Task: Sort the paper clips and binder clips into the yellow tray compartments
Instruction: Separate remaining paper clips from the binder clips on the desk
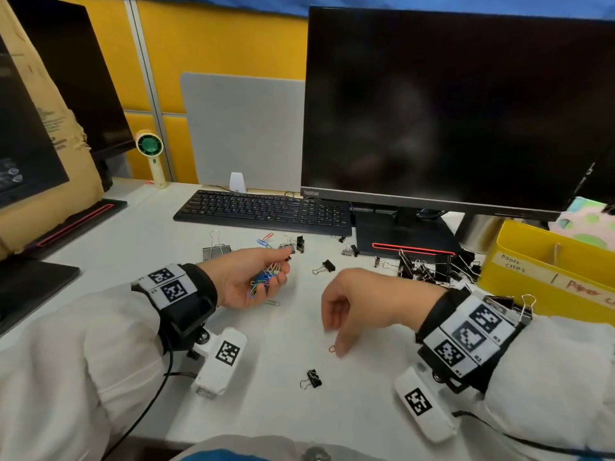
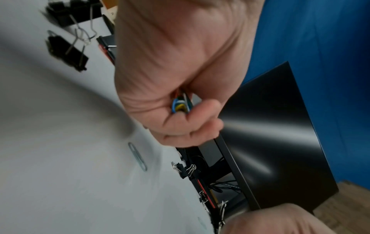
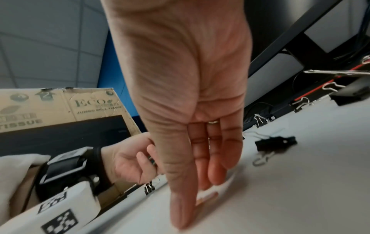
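Note:
My left hand [image 1: 278,272] is palm-up over the white desk and grips a bunch of coloured paper clips [image 1: 266,278]; in the left wrist view the curled fingers [image 2: 200,117] close round the coloured paper clips [image 2: 180,104]. My right hand [image 1: 337,348] points down with straight fingers [image 3: 214,167], their tips touching the desk at an orange paper clip [image 1: 332,348], which shows as a blur [image 3: 208,197] in the right wrist view. The yellow tray [image 1: 519,277], with handwritten labels on its front, stands at the right edge. A pile of black binder clips [image 1: 429,267] lies just left of the tray.
Loose on the desk are a silver paper clip [image 1: 273,303], a small binder clip [image 1: 312,379] near the front, another [image 1: 324,267] between the hands, and a large one [image 1: 216,251]. A keyboard [image 1: 263,211] and a monitor [image 1: 449,104] stand behind; a cardboard box [image 1: 40,128] is at the left.

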Motion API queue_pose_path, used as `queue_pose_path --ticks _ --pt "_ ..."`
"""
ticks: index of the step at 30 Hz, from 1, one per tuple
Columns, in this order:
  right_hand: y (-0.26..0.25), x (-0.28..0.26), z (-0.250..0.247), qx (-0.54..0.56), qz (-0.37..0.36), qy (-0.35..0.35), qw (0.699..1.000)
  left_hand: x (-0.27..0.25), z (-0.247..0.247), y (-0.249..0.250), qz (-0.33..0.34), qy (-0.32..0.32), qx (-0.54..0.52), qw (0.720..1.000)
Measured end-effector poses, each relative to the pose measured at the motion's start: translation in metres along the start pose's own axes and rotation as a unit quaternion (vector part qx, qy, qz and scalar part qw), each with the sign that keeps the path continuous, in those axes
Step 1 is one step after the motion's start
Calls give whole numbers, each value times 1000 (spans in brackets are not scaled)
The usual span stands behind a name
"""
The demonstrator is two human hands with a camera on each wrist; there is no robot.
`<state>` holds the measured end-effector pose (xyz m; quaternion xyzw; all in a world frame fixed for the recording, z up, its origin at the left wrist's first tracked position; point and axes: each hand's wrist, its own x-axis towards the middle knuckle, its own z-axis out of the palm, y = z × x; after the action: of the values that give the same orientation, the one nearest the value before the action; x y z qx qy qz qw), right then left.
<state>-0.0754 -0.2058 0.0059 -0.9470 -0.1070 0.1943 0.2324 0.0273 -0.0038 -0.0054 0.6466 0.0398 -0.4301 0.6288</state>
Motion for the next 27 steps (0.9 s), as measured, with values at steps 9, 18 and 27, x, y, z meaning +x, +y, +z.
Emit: queue_pose_path --ticks 9,18,27 --pt "-9 2 8 -7 -5 -44 999 -3 2 1 102 106 256 956" --pt "-17 29 6 50 11 68 996 -7 -6 1 156 141 560 802" --pt "-24 67 7 559 116 129 811 1 -11 1 133 92 678 717"
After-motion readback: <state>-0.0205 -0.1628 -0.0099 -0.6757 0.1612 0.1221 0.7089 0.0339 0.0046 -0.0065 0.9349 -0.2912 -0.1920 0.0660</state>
